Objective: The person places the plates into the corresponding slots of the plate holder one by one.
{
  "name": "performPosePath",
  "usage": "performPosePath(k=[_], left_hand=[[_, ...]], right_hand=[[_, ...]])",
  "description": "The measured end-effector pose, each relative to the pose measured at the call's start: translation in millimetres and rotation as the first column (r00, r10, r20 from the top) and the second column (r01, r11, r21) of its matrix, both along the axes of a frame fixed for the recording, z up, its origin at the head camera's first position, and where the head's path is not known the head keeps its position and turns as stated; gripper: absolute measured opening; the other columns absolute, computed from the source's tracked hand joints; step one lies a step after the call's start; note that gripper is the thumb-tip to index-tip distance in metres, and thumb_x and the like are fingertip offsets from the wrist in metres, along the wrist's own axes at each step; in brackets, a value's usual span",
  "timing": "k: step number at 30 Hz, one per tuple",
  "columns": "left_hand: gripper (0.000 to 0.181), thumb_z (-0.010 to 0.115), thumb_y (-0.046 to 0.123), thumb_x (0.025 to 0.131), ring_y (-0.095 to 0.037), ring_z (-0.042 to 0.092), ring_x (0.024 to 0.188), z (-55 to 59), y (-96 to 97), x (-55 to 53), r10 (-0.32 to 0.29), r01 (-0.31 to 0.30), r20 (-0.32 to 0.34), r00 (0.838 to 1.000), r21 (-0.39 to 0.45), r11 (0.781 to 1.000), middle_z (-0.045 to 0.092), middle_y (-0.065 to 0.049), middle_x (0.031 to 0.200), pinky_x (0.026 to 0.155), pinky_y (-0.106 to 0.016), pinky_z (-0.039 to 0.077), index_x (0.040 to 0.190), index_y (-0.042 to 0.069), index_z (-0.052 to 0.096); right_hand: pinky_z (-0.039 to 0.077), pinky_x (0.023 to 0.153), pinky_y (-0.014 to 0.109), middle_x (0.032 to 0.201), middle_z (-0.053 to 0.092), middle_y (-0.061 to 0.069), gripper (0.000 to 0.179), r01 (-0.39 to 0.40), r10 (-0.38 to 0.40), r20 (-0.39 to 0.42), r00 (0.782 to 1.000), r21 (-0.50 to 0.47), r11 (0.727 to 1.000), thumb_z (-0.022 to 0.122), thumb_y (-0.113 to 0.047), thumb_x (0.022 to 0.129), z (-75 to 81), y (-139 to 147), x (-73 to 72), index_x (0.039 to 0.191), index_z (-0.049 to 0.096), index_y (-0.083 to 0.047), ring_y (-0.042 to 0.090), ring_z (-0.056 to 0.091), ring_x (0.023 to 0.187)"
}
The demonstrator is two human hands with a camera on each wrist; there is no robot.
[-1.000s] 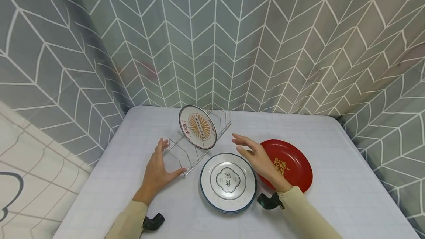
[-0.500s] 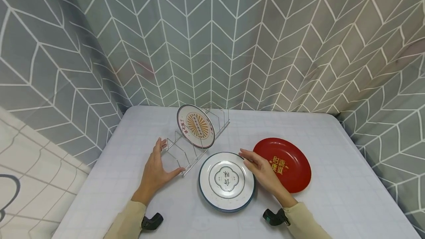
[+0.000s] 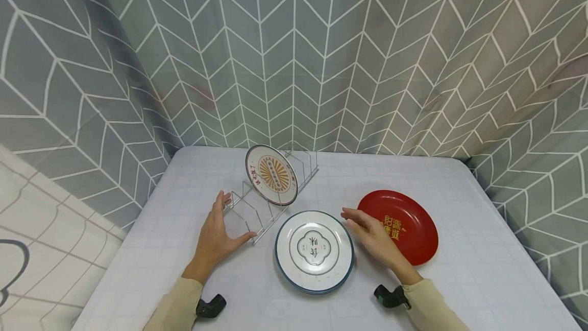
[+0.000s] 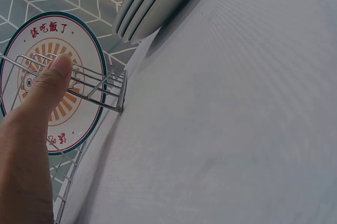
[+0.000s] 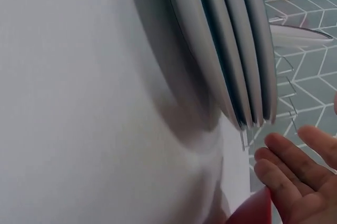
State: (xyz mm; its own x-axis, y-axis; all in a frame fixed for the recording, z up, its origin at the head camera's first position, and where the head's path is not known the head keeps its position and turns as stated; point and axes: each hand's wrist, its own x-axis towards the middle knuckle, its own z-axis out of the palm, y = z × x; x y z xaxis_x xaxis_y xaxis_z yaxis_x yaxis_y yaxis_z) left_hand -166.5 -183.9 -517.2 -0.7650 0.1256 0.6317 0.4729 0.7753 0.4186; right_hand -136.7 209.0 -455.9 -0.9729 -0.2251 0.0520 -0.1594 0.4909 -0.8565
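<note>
My left hand (image 3: 217, 236) grips the near end of a wire dish rack (image 3: 259, 229), thumb at one corner and fingers at the other. The left wrist view shows its thumb (image 4: 52, 79) over the wires. One white plate (image 3: 273, 175) with an orange sunburst print leans upright in the rack. To the rack's right lies a stack of several white, blue-rimmed plates (image 3: 314, 252), bottoms up. Between that stack and a red plate (image 3: 413, 218) with gold characters is my right hand (image 3: 378, 241), holding nothing, fingers extended. Whether it touches the red plate, I cannot tell.
A white cloth covers the table (image 3: 248, 300). Behind and beside it hangs a grey curtain (image 3: 294, 65) with white chevron lines. Black wrist cameras (image 3: 211, 306) are strapped below both hands.
My right hand has drawn back toward me and to the right, past the stack's edge. The red plate slid slightly left, then right. My left hand stays on the dish rack.
</note>
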Motion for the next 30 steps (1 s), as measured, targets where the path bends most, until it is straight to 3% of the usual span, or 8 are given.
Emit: performPosePath(k=[8,12,16,20,25,30], left_hand=[[0.134,0.081,0.068,0.061,-0.033,0.053,0.128,-0.6,1.5,1.1,-0.001,0.001,0.000,1.000,-0.003,1.000,0.049,-0.017,0.145,0.106,-0.046,0.042,0.155,0.000,0.014],[0.134,0.082,0.067,0.061,-0.033,0.054,0.128,-0.5,0.9,0.9,-0.001,0.001,-0.008,1.000,-0.007,1.000,0.049,-0.017,0.145,0.106,-0.045,0.043,0.155,0.000,0.014],[0.135,0.084,0.064,0.060,-0.033,0.054,0.128,-0.1,0.6,0.9,-0.002,0.002,-0.010,1.000,-0.007,1.000,0.049,-0.018,0.145,0.106,-0.046,0.043,0.155,0.000,0.014],[0.135,0.083,0.066,0.060,-0.034,0.053,0.128,0.6,0.8,1.5,-0.001,0.001,-0.004,1.000,-0.003,1.000,0.049,-0.018,0.145,0.106,-0.047,0.044,0.155,0.000,0.013],[0.136,0.083,0.065,0.060,-0.034,0.053,0.129,0.8,0.9,1.7,-0.002,0.002,-0.002,1.000,-0.002,1.000,0.049,-0.018,0.145,0.106,-0.048,0.044,0.156,0.001,0.013],[0.136,0.085,0.063,0.059,-0.034,0.054,0.128,0.4,0.3,0.8,-0.004,0.004,-0.014,1.000,-0.003,1.000,0.049,-0.019,0.144,0.105,-0.047,0.044,0.155,0.000,0.013]], right_hand=[[0.051,0.101,0.043,0.131,0.064,0.011,0.040,0.021,-0.018,-0.044,0.999,0.061,0.998,0.060,-0.021,0.097,-1.5,7,3.3,0.134,0.057,-0.007,0.029,0.060,0.122],[0.051,0.101,0.043,0.136,0.060,0.013,0.050,-0.022,0.025,-0.048,0.999,0.059,0.998,0.066,-0.019,0.093,-7.9,-2,8.1,0.139,0.052,-0.006,0.031,0.058,0.123],[0.049,0.104,0.048,0.139,0.056,0.014,0.062,-0.030,0.033,-0.024,0.999,0.087,0.996,0.070,-0.022,0.090,-15.0,-12,8.3,0.145,0.045,-0.007,0.032,0.055,0.125],[0.049,0.105,0.047,0.140,0.054,0.016,0.064,-0.005,0.000,0.053,0.999,0.091,0.996,0.070,-0.022,0.091,-21.3,-12,4.8,0.146,0.043,-0.007,0.033,0.054,0.126],[0.052,0.102,0.039,0.134,0.058,0.016,0.054,-0.061,0.052,0.089,0.995,0.097,0.993,0.068,-0.019,0.091,-22.8,-4,1.0,0.141,0.050,-0.005,0.029,0.059,0.117],[0.053,0.088,0.023,0.124,0.063,0.014,0.053,-0.125,0.119,0.079,0.990,0.078,0.989,0.068,-0.018,0.092,-19.3,0,-0.2,0.140,0.051,-0.003,0.022,0.057,0.103]])
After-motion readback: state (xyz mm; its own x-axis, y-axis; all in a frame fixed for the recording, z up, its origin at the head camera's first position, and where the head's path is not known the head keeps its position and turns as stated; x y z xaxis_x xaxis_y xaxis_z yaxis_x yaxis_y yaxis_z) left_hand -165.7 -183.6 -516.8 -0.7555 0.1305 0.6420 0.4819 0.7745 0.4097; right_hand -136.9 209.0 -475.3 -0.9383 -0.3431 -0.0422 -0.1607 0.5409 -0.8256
